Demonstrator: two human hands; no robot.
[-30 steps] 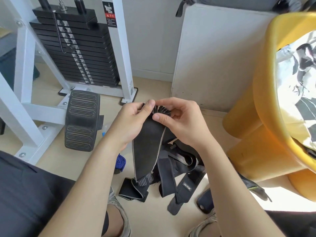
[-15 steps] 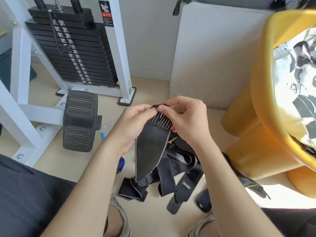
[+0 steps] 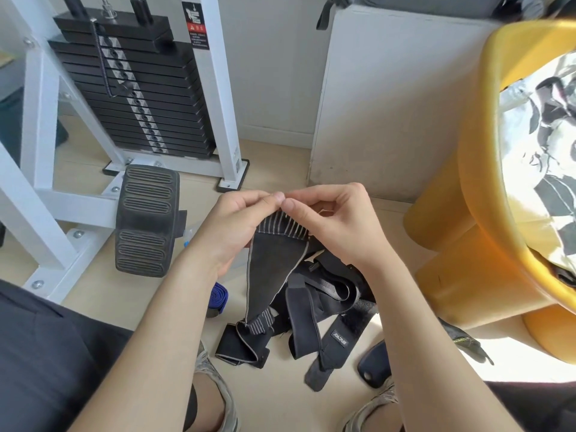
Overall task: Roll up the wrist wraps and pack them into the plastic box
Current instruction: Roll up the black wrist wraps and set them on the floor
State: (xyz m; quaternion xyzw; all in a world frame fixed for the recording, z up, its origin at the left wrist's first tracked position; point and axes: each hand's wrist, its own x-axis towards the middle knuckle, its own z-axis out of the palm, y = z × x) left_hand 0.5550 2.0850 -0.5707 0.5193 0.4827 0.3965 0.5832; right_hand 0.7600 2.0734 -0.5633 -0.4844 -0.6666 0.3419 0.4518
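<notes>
A long black wrist wrap with a grey-stitched end hangs from both my hands down to the floor. My left hand and my right hand pinch its top end together, fingertips touching. Its lower end lies folded on the floor. A heap of other black wraps lies on the floor under my hands. A rolled blue wrap sits by my left forearm. A clear plastic piece shows behind my left wrist; I cannot tell if it is the box.
A white weight machine with a black weight stack and a black foot pad stands at left. A white cabinet is ahead. A yellow plastic stool stands at right. A dark case lies near my right shoe.
The rolled-over top end of the wrap has been flattened out; the striped stitching now shows fully. My fingertips moved up to its upper edge and closer together.
</notes>
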